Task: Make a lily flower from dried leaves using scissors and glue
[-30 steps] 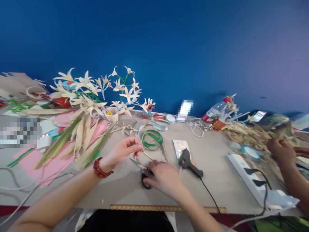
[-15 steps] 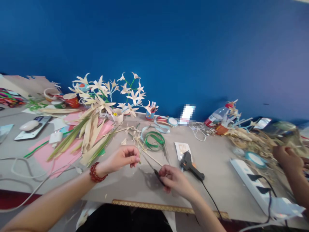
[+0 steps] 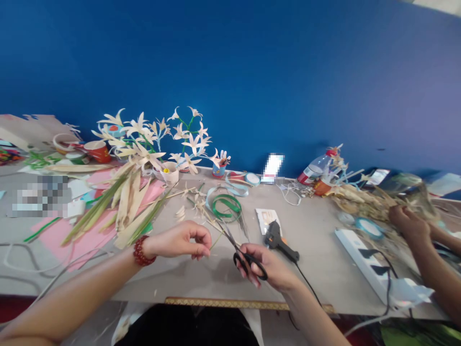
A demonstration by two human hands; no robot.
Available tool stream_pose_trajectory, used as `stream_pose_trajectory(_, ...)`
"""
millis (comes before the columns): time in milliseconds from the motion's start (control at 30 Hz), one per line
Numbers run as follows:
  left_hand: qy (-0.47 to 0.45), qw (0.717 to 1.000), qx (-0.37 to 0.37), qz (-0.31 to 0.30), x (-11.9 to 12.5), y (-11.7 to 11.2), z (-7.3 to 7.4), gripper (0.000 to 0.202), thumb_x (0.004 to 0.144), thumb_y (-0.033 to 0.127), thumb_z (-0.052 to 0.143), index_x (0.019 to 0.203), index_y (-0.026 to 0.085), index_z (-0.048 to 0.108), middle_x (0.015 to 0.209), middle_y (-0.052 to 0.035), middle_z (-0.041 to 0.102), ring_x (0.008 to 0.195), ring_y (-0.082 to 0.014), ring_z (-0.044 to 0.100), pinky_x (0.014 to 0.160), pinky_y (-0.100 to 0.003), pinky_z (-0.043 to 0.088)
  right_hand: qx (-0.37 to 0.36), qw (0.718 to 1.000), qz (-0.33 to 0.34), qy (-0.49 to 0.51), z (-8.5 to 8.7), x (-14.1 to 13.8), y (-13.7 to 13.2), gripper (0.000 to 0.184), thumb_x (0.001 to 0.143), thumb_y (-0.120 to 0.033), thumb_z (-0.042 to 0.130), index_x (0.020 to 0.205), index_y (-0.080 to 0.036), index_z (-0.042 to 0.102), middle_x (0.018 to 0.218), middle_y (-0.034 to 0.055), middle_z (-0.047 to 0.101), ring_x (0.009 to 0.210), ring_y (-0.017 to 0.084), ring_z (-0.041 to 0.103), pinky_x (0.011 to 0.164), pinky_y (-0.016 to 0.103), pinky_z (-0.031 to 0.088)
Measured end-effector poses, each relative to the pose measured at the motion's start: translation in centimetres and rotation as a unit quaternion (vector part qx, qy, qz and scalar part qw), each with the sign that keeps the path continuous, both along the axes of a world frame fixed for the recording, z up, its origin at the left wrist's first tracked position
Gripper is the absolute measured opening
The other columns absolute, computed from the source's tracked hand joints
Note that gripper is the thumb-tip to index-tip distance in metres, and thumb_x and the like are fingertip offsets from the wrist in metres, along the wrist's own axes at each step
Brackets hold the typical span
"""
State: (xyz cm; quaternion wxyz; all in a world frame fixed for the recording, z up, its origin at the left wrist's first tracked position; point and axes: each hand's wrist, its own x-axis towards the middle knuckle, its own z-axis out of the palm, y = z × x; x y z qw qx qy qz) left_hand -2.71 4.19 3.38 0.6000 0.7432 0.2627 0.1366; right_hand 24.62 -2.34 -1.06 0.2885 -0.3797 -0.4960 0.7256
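Observation:
My right hand (image 3: 264, 264) is closed on a pair of scissors (image 3: 239, 251) with black handles, its blades a little apart and pointing away from me to the upper left. Thumb and forefinger of my left hand (image 3: 187, 240) pinch a thin greenish strip (image 3: 216, 239), whose free end slants up toward the blades. Whether strip and blades touch I cannot tell. Beyond the hands lie a coil of green ribbon (image 3: 226, 207) and small pale flower pieces (image 3: 196, 202). A black glue gun (image 3: 281, 241) rests right of my right hand.
Dried husks (image 3: 126, 206) lie on pink paper (image 3: 54, 240) at left, with pale husk flowers (image 3: 144, 139) in cups behind. A white power strip (image 3: 363, 264) stands at right. A co-worker's hands (image 3: 410, 226) are among dried husks at far right. A bottle (image 3: 315, 168) stands near the wall.
The scissors have opened a little and turned, so both handle loops show. The strip now reaches out farther from my left fingers. The whole view has shifted slightly.

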Motion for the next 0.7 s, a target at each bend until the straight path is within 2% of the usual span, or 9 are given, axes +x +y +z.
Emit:
stream_pose_trajectory(200,-0.014,0.998,-0.068,-0.008,0.3,0.1,-0.4,0.02,0.081,0.03,0.068,0.073,0.012,0.062,0.062,-0.0006,0.06,0.057,-0.0091,0.055,0.056,-0.018,0.044,-0.006,0.996,-0.059,-0.062,-0.3,0.6,-0.3,0.052,0.06,-0.057,0.08,0.067,-0.017,0.048,0.05,-0.0042,0.054,0.035,0.002,0.029,0.034,0.016,0.019)
stream_pose_trajectory(300,-0.041,0.991,-0.123,0.014,0.1,0.3,-1.3,0.021,0.08,0.032,0.069,0.076,0.012,0.061,0.063,-0.0004,0.061,0.057,-0.0087,0.056,0.055,-0.018,0.044,0.033,0.985,-0.108,-0.134,-0.9,1.2,-0.7,0.049,0.061,-0.053,0.081,0.062,-0.018,0.046,0.046,-0.005,0.05,0.038,0.004,0.034,0.036,0.017,0.022)
stream_pose_trajectory(400,-0.053,0.988,-0.146,0.016,-0.1,0.4,-2.1,0.022,0.079,0.032,0.07,0.076,0.012,0.061,0.062,-0.0002,0.061,0.056,-0.0084,0.056,0.055,-0.018,0.044,0.05,0.974,-0.14,-0.168,-1.3,2.0,-1.2,0.049,0.065,-0.055,0.077,0.063,-0.019,0.045,0.049,-0.0045,0.05,0.039,0.005,0.035,0.037,0.018,0.023)
stream_pose_trajectory(467,-0.05,0.988,-0.142,0.013,-0.2,0.4,-2.4,0.021,0.08,0.031,0.069,0.076,0.012,0.061,0.062,-0.0001,0.061,0.056,-0.0083,0.056,0.055,-0.018,0.044,0.04,0.98,-0.131,-0.143,-1.2,2.3,-1.6,0.05,0.067,-0.061,0.072,0.068,-0.019,0.046,0.054,-0.0036,0.053,0.039,0.004,0.033,0.037,0.018,0.022)
stream_pose_trajectory(533,-0.045,0.991,-0.124,0.017,-0.1,0.3,-2.3,0.021,0.08,0.031,0.068,0.076,0.012,0.061,0.062,-0.0001,0.061,0.056,-0.0083,0.055,0.055,-0.017,0.043,0.029,0.989,-0.09,-0.112,-0.8,2.3,-2.0,0.053,0.066,-0.066,0.069,0.075,-0.018,0.048,0.061,-0.0024,0.057,0.04,0.004,0.033,0.038,0.018,0.022)
stream_pose_trajectory(633,-0.036,0.996,-0.074,0.014,0.1,0.0,-1.7,0.021,0.081,0.031,0.068,0.074,0.012,0.061,0.062,-0.0004,0.061,0.057,-0.0085,0.055,0.056,-0.018,0.043,0.011,0.997,-0.03,-0.075,0.1,1.4,-2.3,0.057,0.064,-0.069,0.07,0.081,-0.018,0.05,0.069,-0.001,0.058,0.044,0.004,0.035,0.04,0.018,0.023)
stream_pose_trajectory(700,-0.034,0.998,-0.043,0.002,0.2,-0.2,-1.4,0.022,0.081,0.032,0.067,0.074,0.012,0.062,0.062,-0.001,0.061,0.057,-0.009,0.055,0.056,-0.018,0.044,0.006,0.998,-0.018,-0.054,0.7,0.6,-2.3,0.06,0.061,-0.07,0.071,0.082,-0.018,0.05,0.07,-0.0011,0.058,0.045,0.004,0.034,0.041,0.018,0.024)
